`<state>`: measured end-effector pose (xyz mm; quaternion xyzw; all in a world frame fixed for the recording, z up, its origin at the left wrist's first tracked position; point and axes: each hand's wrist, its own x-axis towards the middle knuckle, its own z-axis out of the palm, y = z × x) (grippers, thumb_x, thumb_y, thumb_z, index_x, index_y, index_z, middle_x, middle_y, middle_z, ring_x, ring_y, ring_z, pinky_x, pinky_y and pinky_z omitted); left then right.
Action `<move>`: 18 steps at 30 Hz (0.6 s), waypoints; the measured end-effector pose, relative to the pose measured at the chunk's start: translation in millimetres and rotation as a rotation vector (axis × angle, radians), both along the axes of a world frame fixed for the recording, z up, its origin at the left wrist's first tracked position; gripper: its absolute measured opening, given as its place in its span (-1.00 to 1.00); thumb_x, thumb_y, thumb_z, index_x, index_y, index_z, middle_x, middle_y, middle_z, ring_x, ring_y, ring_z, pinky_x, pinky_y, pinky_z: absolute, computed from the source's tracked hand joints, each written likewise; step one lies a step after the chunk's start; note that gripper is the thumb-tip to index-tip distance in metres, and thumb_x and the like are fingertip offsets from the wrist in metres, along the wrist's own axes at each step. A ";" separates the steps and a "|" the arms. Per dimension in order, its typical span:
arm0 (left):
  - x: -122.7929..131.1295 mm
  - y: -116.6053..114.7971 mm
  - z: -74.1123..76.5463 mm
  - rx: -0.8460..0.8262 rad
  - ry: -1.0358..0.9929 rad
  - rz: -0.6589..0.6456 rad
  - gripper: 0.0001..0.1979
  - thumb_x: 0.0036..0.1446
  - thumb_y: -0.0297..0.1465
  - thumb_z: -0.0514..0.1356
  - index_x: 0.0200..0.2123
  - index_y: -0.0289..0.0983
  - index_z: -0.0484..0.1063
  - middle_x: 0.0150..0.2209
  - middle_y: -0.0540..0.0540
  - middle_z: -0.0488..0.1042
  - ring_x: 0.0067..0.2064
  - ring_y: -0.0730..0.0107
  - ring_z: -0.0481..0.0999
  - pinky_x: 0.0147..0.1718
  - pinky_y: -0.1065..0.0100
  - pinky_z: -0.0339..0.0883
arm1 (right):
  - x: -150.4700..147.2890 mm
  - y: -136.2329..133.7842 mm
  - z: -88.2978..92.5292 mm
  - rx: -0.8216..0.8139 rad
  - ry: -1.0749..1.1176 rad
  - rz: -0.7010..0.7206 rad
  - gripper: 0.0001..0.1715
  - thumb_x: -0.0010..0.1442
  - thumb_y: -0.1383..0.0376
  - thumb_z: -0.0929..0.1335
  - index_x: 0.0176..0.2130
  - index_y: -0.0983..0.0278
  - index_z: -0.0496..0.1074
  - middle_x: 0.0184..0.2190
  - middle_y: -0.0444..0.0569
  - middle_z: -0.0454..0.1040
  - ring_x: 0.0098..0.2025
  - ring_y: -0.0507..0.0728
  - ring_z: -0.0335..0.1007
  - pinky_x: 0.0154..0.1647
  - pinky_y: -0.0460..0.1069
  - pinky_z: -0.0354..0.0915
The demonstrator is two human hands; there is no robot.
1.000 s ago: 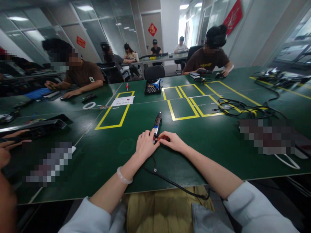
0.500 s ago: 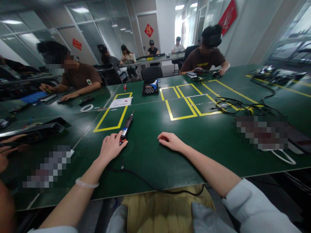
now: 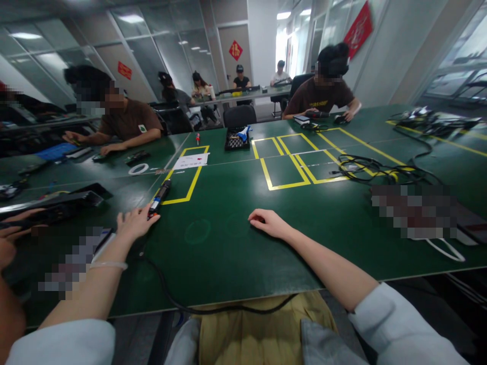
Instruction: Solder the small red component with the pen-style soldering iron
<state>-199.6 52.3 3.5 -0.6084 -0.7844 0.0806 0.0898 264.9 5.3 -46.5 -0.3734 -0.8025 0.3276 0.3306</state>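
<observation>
My left hand [image 3: 134, 223] rests on the green table [image 3: 236, 253] at the left, its fingers closed on the near end of a corded electric screwdriver [image 3: 159, 195]. The black tool lies flat and points away from me, its tip touching the yellow taped rectangle [image 3: 184, 175]. Its black cord [image 3: 213, 308] runs back across the table and over the near edge. My right hand [image 3: 266, 222] lies on the table in the middle, fingers loosely curled, nothing in it.
A black tray of parts [image 3: 235, 138] and a white paper [image 3: 191, 160] lie farther back. Tangled black cables [image 3: 371, 167] sit to the right. Another person's hand [image 3: 11, 233] is at the far left. Several people sit around the table.
My left hand has slid the screwdriver left across the table, from the middle to beside the yellow rectangle. My right hand let go of it and stayed in the middle.
</observation>
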 end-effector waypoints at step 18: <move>96.9 -14.6 17.0 0.442 -0.393 -0.223 -0.60 0.22 -0.13 -0.03 -0.09 -0.29 0.37 -0.24 -0.11 0.49 -0.19 0.24 0.48 -0.17 0.27 0.30 | -1.1 2.1 -2.5 -0.001 -0.002 0.000 -0.87 0.19 0.36 0.32 -0.24 0.29 0.47 -0.37 -0.10 0.47 -0.37 0.03 0.35 -0.32 -0.08 0.25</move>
